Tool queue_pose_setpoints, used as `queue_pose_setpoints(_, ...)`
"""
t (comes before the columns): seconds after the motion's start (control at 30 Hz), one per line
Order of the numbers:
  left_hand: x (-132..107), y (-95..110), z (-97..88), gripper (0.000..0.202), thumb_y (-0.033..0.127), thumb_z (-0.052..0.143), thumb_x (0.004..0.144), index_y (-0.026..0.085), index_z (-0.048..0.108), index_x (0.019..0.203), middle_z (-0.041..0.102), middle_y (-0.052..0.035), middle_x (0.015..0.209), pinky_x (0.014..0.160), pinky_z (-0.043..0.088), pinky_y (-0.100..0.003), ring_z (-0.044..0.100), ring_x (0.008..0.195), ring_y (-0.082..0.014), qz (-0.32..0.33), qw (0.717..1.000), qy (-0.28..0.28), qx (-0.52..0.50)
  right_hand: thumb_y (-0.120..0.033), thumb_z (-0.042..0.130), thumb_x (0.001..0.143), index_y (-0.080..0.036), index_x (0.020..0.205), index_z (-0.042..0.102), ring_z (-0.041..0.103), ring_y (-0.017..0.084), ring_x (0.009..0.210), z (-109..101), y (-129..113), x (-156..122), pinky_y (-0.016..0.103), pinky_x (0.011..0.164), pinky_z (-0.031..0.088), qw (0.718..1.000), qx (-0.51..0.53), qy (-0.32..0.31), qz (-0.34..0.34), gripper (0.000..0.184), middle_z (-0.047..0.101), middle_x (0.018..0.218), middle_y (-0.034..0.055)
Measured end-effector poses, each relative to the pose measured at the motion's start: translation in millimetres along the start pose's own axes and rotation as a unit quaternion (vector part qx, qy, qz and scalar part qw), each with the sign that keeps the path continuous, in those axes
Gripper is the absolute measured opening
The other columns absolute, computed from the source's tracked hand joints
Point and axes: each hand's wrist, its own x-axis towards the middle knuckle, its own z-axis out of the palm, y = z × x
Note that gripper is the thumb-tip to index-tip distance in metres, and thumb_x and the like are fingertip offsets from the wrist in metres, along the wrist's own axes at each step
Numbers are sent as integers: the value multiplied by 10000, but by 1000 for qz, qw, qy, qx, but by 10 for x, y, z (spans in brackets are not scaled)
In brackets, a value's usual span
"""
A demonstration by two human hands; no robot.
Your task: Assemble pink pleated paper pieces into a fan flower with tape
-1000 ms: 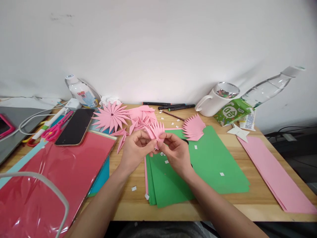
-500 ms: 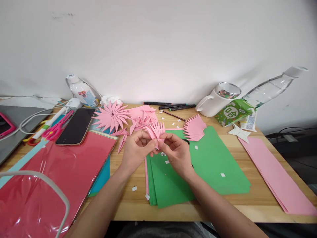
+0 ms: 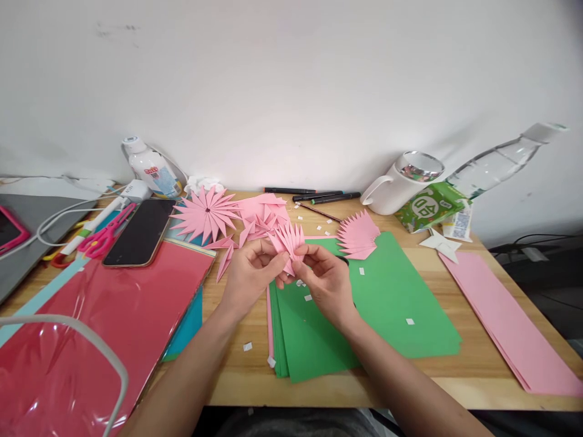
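Barely anything shifts since the earlier frames: in the head view, the scene slides a touch rightward while both hands keep their pose. We pinch a pleated pink fan (image 3: 290, 243) between our left hand (image 3: 248, 270) and right hand (image 3: 325, 279), both grasping its gathered base; neither is nearer. Its folds run away from us, spiky tips toward the white wall (image 3: 291, 91). We hold it by the far left corner of the green sheets (image 3: 401, 303), which lie on our wooden counter (image 3: 232, 364). Another spiky pink fan (image 3: 359, 237) lies beyond our right hand.
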Motion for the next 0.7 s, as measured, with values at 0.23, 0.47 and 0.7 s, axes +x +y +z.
queue_pose_setpoints(0.23,20,-18,-5,208,239,721,702,153,541,646,607,34,520,405,479,-194,617,454,-117,0,1000,-5,-6,-347,757,709,-193,838,613,614,118,567,-3,13,1,240,520,551,1000,1,-6,1,247,628,677,-23)
queue_pose_setpoints(0.47,11,-10,-2,207,238,723,702,152,542,651,607,36,526,409,477,-192,615,459,-113,3,1000,-9,-11,-326,754,711,-191,835,617,613,114,573,-2,15,-1,230,510,544,1000,2,-3,-5,229,629,685,-24)
queue_pose_setpoints(0.7,20,-17,-7,217,247,719,697,157,529,644,602,37,521,405,471,-196,612,449,-116,-6,1000,-2,-1,-323,754,714,-192,835,617,629,120,583,-3,18,-2,234,516,548,1000,5,-4,-8,224,640,699,-18)
